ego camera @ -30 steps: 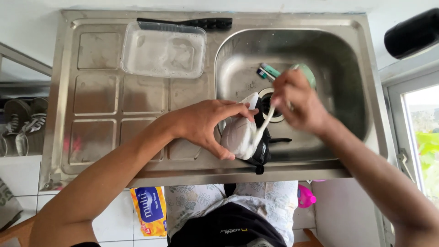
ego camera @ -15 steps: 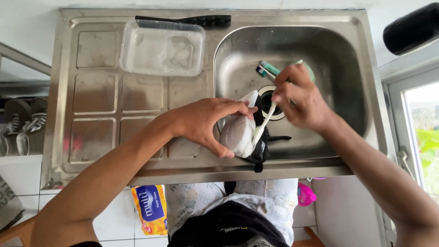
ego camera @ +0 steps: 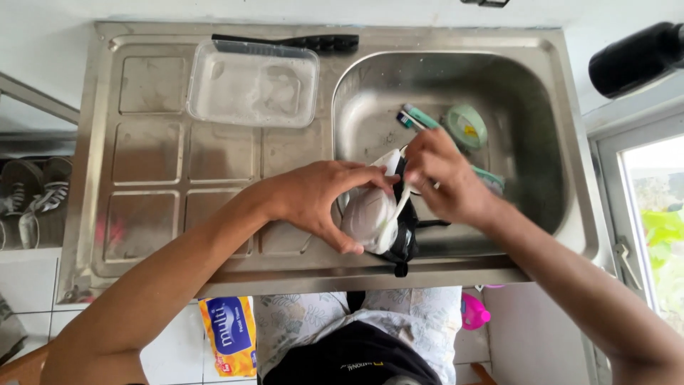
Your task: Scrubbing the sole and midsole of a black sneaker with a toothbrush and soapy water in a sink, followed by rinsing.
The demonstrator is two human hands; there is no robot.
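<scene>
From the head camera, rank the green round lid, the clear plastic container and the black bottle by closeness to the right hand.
1. Green round lid, in the sink just beyond the right hand.
2. Clear plastic container, on the drainboard, far left.
3. Black bottle, top right corner.

One clear tub (ego camera: 253, 85), one comb (ego camera: 285, 43) (black), two hands.

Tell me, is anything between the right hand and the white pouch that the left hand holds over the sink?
Nothing visible is. The left hand grips the white pouch at the sink edge, and the right hand reaches it directly, holding a white brush handle against it.
</scene>
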